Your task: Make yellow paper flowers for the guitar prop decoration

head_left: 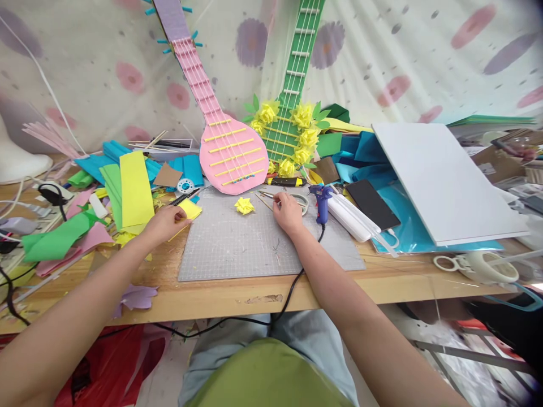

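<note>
Left hand [166, 223] pinching yellow paper scrap [189, 210]; right hand [287, 212] closed on thin sticks [265, 199], just beside glue gun [321, 202]. Risk: burn from nozzle, sticks slipping.

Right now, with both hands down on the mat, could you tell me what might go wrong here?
The blue glue gun stands just beside the right hand, and its cord trails off the table edge toward the lap; a snag could tip it. The left hand rests on a yellow sheet close to dark scissors, so a careless reach might meet the blades.
</note>
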A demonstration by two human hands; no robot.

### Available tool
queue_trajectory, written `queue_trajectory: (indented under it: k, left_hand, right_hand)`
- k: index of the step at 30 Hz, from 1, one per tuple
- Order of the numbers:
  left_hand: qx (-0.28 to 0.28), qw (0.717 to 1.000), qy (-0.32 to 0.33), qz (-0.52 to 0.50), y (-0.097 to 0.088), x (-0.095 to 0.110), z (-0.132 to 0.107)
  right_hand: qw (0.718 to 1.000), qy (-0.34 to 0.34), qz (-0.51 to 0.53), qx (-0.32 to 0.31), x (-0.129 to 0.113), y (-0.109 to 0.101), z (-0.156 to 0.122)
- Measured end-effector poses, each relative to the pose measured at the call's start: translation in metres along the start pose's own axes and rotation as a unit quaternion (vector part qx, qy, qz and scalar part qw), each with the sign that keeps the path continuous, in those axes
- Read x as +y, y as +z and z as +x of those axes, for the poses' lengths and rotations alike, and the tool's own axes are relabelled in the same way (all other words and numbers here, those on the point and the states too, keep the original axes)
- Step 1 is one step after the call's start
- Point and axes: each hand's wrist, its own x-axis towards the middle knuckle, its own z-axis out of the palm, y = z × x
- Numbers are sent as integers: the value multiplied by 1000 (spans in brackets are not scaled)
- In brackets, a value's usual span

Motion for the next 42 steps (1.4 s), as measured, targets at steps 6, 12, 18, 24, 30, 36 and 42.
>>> queue_trajectory:
  k: [6, 12, 18, 24, 30, 36, 42]
  left_hand:
    - [-20, 999, -27, -11, -6, -5, 3]
    - [-14, 999, -43, 12, -6, -4, 5]
    - [-41, 994, -94, -38, -9, -2, 6]
    - [-23, 998, -61, 8, -6, 4, 9]
    - [-47, 996, -54, 48, -6, 3, 14]
    - [-51, 993, -99, 39, -9, -2, 19]
    - [-28, 992, -118, 35, -11, -1, 19]
  right_hand:
    - [1000, 4, 27, 3, 2, 0, 0]
    - [999, 9, 34, -1, 2, 1, 1]
    - [999, 14, 39, -1, 3, 1, 1]
    - [999, 9, 48, 2, 3, 0, 1]
    - [998, 15, 54, -4, 3, -2, 2]
    - [998, 26, 64, -10, 3, -2, 2]
    - [997, 34, 70, -8, 3, -2, 2]
